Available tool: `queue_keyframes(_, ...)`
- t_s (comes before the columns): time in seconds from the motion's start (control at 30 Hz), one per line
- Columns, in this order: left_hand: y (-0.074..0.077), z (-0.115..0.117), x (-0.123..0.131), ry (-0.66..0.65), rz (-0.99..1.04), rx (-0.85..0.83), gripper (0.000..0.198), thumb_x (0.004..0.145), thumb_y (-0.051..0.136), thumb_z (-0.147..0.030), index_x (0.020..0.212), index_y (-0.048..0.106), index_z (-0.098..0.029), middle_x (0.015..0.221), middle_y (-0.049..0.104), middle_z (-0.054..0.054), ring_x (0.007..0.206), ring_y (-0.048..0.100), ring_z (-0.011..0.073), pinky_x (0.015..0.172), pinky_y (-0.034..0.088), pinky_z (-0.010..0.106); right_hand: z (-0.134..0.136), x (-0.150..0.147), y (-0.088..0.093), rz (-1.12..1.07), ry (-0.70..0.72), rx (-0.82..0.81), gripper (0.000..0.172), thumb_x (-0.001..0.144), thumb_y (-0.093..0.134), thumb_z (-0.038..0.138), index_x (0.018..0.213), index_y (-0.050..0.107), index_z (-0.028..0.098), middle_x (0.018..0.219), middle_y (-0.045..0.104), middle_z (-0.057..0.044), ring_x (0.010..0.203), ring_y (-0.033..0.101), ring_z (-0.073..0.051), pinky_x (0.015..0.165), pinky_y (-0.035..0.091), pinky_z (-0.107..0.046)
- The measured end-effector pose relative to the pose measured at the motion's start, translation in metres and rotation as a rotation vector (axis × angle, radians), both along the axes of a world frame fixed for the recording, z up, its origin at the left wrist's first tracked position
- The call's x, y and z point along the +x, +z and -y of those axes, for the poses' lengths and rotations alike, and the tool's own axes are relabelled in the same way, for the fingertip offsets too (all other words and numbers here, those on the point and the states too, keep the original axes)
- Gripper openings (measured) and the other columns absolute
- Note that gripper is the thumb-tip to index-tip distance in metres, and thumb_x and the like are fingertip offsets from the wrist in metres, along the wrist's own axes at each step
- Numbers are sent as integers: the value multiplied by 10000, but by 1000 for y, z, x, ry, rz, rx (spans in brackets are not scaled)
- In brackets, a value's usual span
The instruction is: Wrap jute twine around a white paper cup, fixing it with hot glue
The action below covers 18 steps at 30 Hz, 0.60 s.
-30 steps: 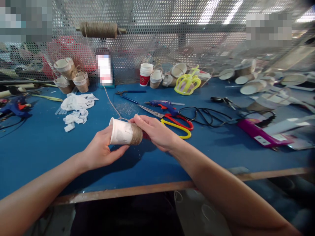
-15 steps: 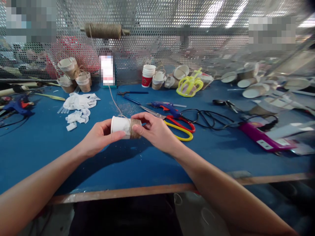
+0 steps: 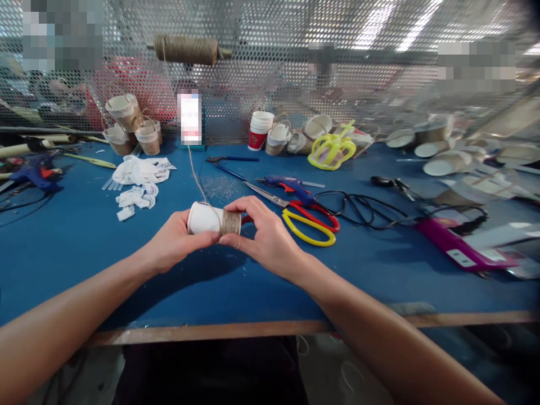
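A white paper cup (image 3: 204, 218) lies sideways between my two hands above the blue table. Brown twine (image 3: 230, 223) is wound closely around its base end, on the right. My left hand (image 3: 176, 241) grips the cup's rim end, thumb along the near side. Around the twine-covered end, my right hand (image 3: 262, 235) is closed, its thumb below and fingers over the top. One strand of twine (image 3: 196, 179) runs from the cup up toward the twine spool (image 3: 185, 50) on the mesh. Just right of my right hand lie scissors (image 3: 310, 226) with red and yellow handles.
Behind the scissors are a blue glue gun (image 3: 291, 185) and pliers (image 3: 230, 163). White paper scraps (image 3: 141, 170) lie left. Twine-wrapped cups (image 3: 147, 138), stacked paper cups (image 3: 260, 130) and a yellow basket-like frame (image 3: 331, 151) stand along the mesh. A purple power strip (image 3: 459, 247) sits right.
The cup has turned a little in my hands, and my right thumb has shifted lower and left on it. The whole view has moved slightly.
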<state>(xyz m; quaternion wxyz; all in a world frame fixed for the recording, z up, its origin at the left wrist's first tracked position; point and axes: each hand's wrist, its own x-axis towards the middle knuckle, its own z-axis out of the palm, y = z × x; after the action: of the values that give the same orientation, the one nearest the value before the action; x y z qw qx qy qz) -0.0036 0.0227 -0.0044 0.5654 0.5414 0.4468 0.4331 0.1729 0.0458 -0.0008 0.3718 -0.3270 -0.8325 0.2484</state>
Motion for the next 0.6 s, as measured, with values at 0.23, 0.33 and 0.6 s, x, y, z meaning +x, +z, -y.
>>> queue_keyframes(0.23, 5, 0, 1, 24, -119, 43, 276, 621, 669, -252, 855, 623, -112, 736, 628, 21, 616, 534, 109, 595, 433, 212, -23, 18, 17, -12, -301, -48, 285, 785, 516, 414, 915, 553, 163, 875, 612, -65, 788, 573, -159, 725, 459, -311)
queue_keyframes(0.33, 4, -2, 0, 44, -180, 60, 254, 611, 667, -258, 814, 626, -110, 667, 608, 7, 563, 509, 102, 544, 415, 206, -50, 44, 32, 191, -599, -34, 281, 789, 503, 383, 920, 581, 147, 864, 638, -79, 797, 587, -186, 730, 442, -319)
queue_keyframes(0.6, 2, -4, 1, 31, -265, 76, 212, 589, 636, -241, 757, 602, -115, 594, 558, -20, 514, 470, 93, 493, 380, 202, -113, 84, 16, 728, -800, -404, 221, 767, 588, 286, 912, 600, 119, 924, 609, -92, 868, 580, -206, 731, 458, -332)
